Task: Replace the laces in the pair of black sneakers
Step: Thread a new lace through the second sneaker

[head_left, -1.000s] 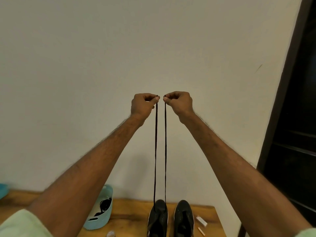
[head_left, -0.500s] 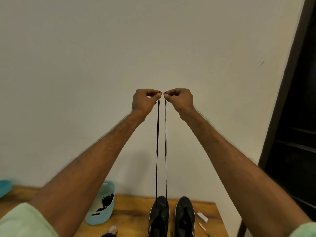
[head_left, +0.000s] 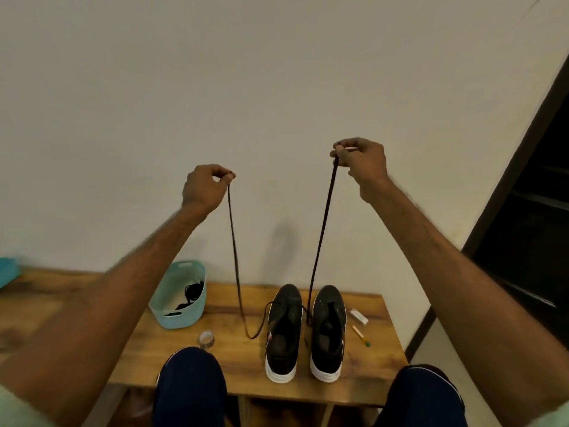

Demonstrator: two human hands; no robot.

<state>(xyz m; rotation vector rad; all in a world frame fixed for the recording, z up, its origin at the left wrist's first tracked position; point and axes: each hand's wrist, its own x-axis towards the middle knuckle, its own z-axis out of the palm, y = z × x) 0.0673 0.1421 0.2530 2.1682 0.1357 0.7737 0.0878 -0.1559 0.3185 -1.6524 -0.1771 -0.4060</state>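
Two lace [head_left: 320, 238] ends pinched, one in each raised hand: left hand [head_left: 203, 188], right hand [head_left: 361, 163], held apart. Lace threads the left sneaker [head_left: 284, 328] on the desk [head_left: 381, 343]. I judge ends being levelled; crossing into next eyelets follows.

Lace strands [head_left: 321, 235] flanking one sneaker [head_left: 284, 334]
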